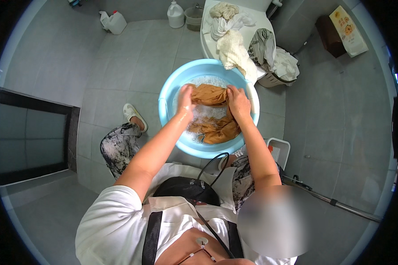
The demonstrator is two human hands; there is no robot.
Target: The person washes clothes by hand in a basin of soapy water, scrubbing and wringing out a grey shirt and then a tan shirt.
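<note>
Basin (167, 101): one, round, pale blue; standing on the floor (112, 77) in front of the person, probably so that both arms are reaching it without stretching sideways. It is holding suds (204, 114), white and foamy.

Cloth (210, 95): one, brown, wet-looking; lying inside the basin. Its upper part is spanning the two hands in a bunched band; its lower part is sagging in folds among the suds towards the near rim. Gripping at two places is seemingly spreading this band, and working over the basin is presumably catching the drips.

Whites (232, 21), cream knit (232, 48), grey cloth (262, 47): loosely heaped, the first two resting on the toilet lid (257, 17), the grey piece lying at its right edge; likely placed there for being off the floor and within reach. The knit is trailing towards the basin's far rim; whether it is touching cannot be told.

Basket (272, 81): beside the toilet, holding more white cloth.

Left hand (185, 100): foam-flecked, curling partly closed at the band's left end; fingers are partly hiding, but it appears to be pinching the cloth.

Right hand (239, 102): closing thumb and curled fingers around the band's right end.
</note>
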